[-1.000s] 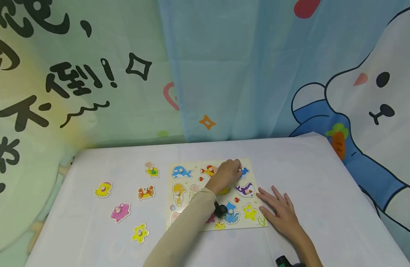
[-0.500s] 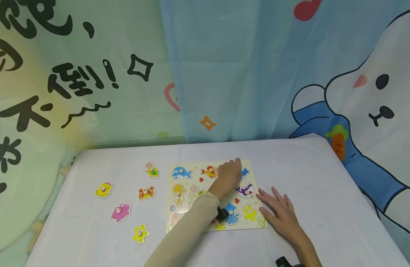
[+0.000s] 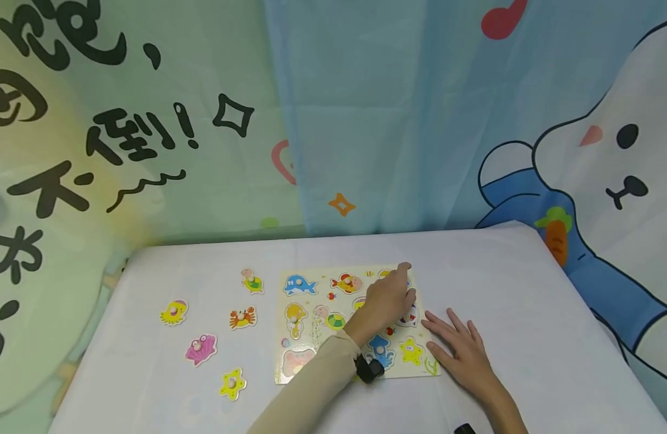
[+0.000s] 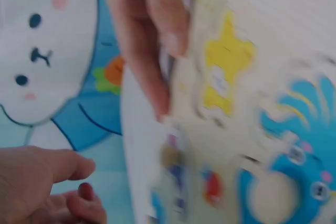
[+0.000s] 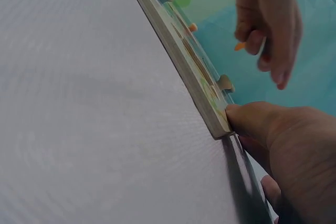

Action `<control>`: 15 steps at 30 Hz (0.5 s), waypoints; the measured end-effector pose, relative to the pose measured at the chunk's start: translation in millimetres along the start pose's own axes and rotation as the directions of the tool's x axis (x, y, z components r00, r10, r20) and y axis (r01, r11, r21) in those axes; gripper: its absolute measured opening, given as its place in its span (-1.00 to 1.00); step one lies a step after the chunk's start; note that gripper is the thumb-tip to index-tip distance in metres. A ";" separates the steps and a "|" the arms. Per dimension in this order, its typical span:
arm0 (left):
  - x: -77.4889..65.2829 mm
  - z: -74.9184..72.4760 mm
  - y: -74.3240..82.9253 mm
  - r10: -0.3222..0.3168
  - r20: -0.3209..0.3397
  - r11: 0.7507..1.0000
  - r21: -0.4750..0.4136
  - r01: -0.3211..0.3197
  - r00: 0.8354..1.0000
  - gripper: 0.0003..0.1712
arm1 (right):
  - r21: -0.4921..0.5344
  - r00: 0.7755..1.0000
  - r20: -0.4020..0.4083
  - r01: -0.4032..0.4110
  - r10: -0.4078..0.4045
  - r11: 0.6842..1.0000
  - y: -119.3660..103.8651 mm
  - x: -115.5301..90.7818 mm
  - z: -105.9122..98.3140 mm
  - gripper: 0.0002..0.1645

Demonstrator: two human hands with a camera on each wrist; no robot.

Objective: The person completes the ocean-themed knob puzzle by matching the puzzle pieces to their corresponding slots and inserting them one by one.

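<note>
A knobbed sea-animal puzzle board point(image 3: 325, 274) lies flat on the white table. Above its upper right part is my left hand point(image 3: 385, 304), index finger extended and thumb apart, with nothing visible in its grasp. The left wrist view shows that same hand point(image 4: 47, 182) beside the board, fingers bent. Resting by the board's right edge is my right hand point(image 3: 461, 346), fingers spread. In the right wrist view its thumb point(image 5: 252, 121) touches the board's corner. The board carries a blue whale point(image 3: 300, 284), a seahorse point(image 3: 295, 319) and a blue octopus point(image 3: 381, 351). My left hand hides several pictures.
Loose pieces lie left of the board: a turtle point(image 3: 252, 281), a crab point(image 3: 243, 317), a yellow fish point(image 3: 173, 313), a pink piece point(image 3: 201, 349) and a yellow starfish point(image 3: 233, 384). A printed curtain point(image 3: 366, 150) hangs behind the table.
My left hand has shifted right over the board, its index finger now stretched out past the upper right corner. My right hand stays by the edge. The head view has tilted slightly.
</note>
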State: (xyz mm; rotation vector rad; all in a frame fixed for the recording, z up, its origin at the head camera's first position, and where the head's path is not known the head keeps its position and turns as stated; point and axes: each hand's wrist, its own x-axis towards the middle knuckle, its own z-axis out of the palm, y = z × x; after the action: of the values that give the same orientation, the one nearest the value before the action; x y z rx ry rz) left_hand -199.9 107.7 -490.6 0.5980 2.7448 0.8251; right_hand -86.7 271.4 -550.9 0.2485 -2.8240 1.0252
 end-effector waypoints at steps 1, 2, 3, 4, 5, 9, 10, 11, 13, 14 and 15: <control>-2.7 -2.7 4.5 0.025 0.009 1.000 0.000 -0.025 1.000 -0.40 | 0.001 1.000 0.002 0.003 -0.003 1.000 0.4 -0.5 -0.5 -0.50; -5.5 -4.8 9.0 0.049 0.015 0.999 0.003 -0.049 0.999 -0.41 | 0.000 1.000 0.003 0.003 -0.003 1.000 0.5 -0.8 -0.8 -0.50; -8.2 -6.8 13.3 0.073 0.025 0.997 0.005 -0.073 0.997 -0.42 | -0.001 1.000 0.004 -0.003 0.003 1.000 0.5 -1.2 -1.0 -0.50; -11.0 -8.3 17.4 0.095 0.036 0.995 0.003 -0.095 0.995 -0.42 | -0.005 1.000 0.007 -0.012 0.012 1.000 0.5 -1.5 -0.9 -0.50; -13.6 -9.3 20.9 0.116 0.050 0.993 0.000 -0.117 0.992 -0.43 | -0.011 1.000 0.006 -0.020 0.020 1.000 0.4 -1.5 -0.8 -0.50; -22.7 -10.8 31.4 0.183 0.066 0.983 0.001 -0.184 0.981 -0.45 | -0.040 0.998 0.010 -0.054 0.054 0.998 -1.0 -0.2 0.1 -0.48; -24.4 -11.2 32.7 0.194 0.065 0.981 0.002 -0.194 0.979 -0.45 | -0.046 0.998 0.012 -0.059 0.059 0.997 -1.4 0.3 0.2 -0.47; -25.9 -11.7 33.6 0.201 0.065 0.980 -0.002 -0.201 0.977 -0.45 | -0.048 0.998 0.012 -0.059 0.060 0.997 -1.7 0.8 0.5 -0.46; -28.8 -13.2 33.5 0.203 0.067 0.979 -0.017 -0.202 0.977 -0.46 | -0.051 0.998 0.017 -0.065 0.066 0.997 -2.4 1.4 0.6 -0.45; -30.1 -14.3 32.6 0.197 0.069 0.980 -0.021 -0.196 0.978 -0.46 | -0.048 0.998 0.018 -0.063 0.064 0.997 -2.4 1.5 0.9 -0.45; -31.0 -14.9 30.3 0.192 0.069 0.981 -0.025 -0.191 0.979 -0.46 | -0.045 0.998 0.018 -0.060 0.060 0.997 -2.4 1.2 1.2 -0.46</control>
State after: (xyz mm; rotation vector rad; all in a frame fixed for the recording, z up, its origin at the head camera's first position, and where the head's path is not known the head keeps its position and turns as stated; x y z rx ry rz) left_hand -167.1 110.0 -458.6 0.8822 2.6422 0.8505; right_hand -87.5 268.7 -550.1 0.1710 -2.8839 0.9758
